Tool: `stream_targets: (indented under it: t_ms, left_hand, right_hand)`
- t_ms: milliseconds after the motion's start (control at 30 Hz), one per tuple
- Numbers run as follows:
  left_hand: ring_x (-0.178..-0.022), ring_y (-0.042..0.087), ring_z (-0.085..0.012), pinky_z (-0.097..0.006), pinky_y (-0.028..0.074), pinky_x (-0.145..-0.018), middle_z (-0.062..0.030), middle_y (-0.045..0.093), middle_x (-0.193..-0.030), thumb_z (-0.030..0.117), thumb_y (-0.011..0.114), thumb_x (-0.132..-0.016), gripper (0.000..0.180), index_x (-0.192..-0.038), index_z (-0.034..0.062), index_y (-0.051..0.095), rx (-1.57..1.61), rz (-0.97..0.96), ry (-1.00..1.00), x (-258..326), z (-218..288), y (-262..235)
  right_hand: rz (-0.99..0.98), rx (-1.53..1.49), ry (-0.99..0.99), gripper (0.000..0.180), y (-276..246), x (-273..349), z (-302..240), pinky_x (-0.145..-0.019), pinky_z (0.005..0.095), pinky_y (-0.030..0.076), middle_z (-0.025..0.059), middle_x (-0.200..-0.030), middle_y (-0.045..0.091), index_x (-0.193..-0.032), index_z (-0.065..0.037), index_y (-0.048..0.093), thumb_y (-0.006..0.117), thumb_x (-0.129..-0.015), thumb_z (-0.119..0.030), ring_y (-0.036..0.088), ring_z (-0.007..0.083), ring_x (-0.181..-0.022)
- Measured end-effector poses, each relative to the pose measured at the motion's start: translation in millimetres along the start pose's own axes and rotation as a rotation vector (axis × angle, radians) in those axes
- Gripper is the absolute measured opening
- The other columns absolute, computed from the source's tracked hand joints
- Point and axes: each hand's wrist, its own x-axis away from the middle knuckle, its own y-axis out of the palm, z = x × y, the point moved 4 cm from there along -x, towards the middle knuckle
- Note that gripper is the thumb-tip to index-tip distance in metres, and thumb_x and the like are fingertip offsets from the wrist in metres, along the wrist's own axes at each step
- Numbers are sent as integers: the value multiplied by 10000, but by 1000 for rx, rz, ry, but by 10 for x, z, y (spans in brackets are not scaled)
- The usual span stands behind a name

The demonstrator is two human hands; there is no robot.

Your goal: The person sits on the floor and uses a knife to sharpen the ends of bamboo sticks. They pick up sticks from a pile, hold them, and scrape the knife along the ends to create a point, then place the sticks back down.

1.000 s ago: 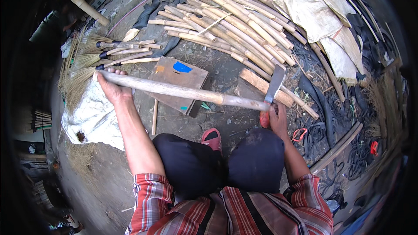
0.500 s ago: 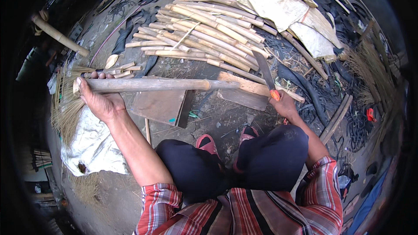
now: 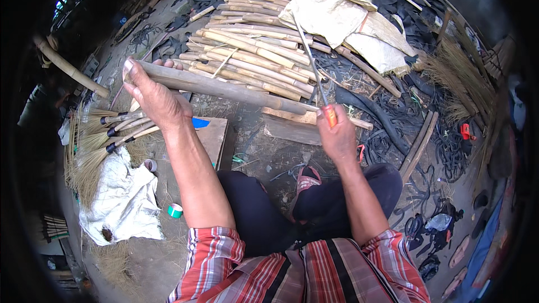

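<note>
My left hand [image 3: 154,94] is wrapped round the near-left end of a thick greyish bamboo pole [image 3: 224,88]. The pole slopes down to the right, its far end close to a wooden block [image 3: 292,129] on the ground; whether they touch I cannot tell. My right hand [image 3: 338,139] grips the orange-red handle of a long-bladed knife [image 3: 310,53]. Its blade points up and away, seen nearly edge-on, just right of the pole's lower end.
A pile of cut bamboo poles [image 3: 252,56] lies ahead, partly under a pale sack [image 3: 331,14]. Grass brushes [image 3: 92,160] and a white sack [image 3: 120,202] are at left, near a green tape roll [image 3: 175,210]. Black rubber strips [image 3: 387,118] litter the right.
My left hand has risen with its end of the bamboo pole, which now slants down to the right. The knife has shifted left and its blade has turned edge-on.
</note>
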Motion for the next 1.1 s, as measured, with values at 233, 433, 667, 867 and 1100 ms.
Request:
stream_targets:
  t_ms: [233,433,667,867,1100]
  left_hand:
    - [-664,590,-169,-350,546,-664,-80,573,-805,310,655,-1006,334,-1085,27,496,35,-90,47,122,280,38]
    - [-651,559,-150,-337,526,-636,-57,534,-786,320,627,-1023,304,-1061,50,492,-51,37,93,-16,142,-240]
    - [-677,513,-144,-333,469,-636,-42,512,-817,304,555,-1028,229,-1035,86,485,44,29,-26,-513,-191,-655]
    - [-695,489,-177,-338,429,-638,-53,481,-793,346,524,-993,251,-940,101,535,161,-89,-99,-569,-434,-941]
    - [-638,470,-165,-331,412,-607,-50,478,-766,416,475,-1004,337,-922,103,568,261,-251,-63,-483,-148,-816]
  right_hand:
    - [-151,5,17,265,825,468,160,-644,505,495,243,-754,656,-949,-30,607,657,-949,-291,660,462,-741]
    - [-194,-102,-226,286,1359,179,206,-652,502,513,259,-786,668,-936,-18,624,668,-959,-300,673,475,-786]
    - [-179,96,91,289,1573,-94,877,-664,509,517,249,-765,669,-932,-21,637,695,-941,-303,677,475,-782]
    - [-208,66,179,287,1670,-165,777,-700,540,539,282,-788,681,-941,-35,631,694,-920,-314,683,486,-803]
    - [-292,81,8,314,1588,79,730,-680,524,524,254,-783,685,-913,-45,643,674,-947,-355,681,480,-793]
